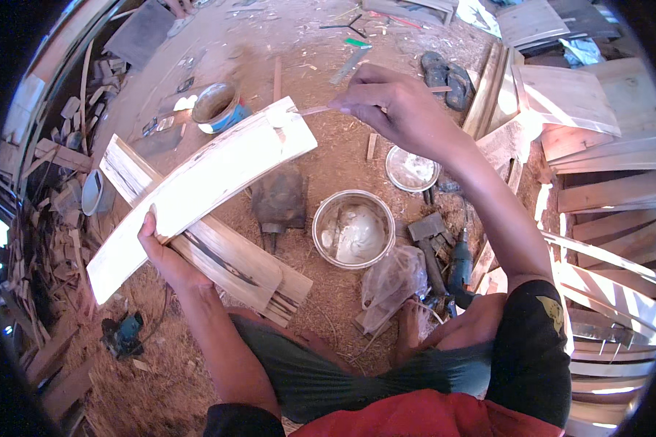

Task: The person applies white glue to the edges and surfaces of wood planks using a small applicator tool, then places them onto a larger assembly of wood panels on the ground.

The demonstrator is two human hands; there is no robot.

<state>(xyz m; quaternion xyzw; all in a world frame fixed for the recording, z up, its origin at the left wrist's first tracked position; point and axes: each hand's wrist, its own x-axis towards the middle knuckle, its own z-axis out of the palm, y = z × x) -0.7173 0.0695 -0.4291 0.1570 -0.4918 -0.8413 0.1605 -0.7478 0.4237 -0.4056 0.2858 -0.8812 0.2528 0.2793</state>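
My left hand (pixel 173 256) grips the lower edge of a pale, slightly curved wooden board (pixel 197 186), thumb on its face. The board slants up from the left and lies across other planks (pixel 233 258) beneath it. A thin wooden stick (pixel 316 110) is pinched in my right hand (pixel 386 102). Its tip meets the board's far right end, beside a light patch, and its back end sticks out past my hand. In front of me stands a round tub (pixel 353 229) of whitish paste. A round lid (pixel 413 169) smeared with the same white lies beyond it.
A blue-sided bucket (pixel 219 108) stands ahead on the left. A drill (pixel 461 262), a hammer (pixel 431 240) and a plastic bag (pixel 395 282) lie right of the tub. Sandals (pixel 447 79) are farther off. Stacked boards (pixel 612 197) line the right; wood scraps fill the left. A power tool (pixel 122 335) lies lower left.
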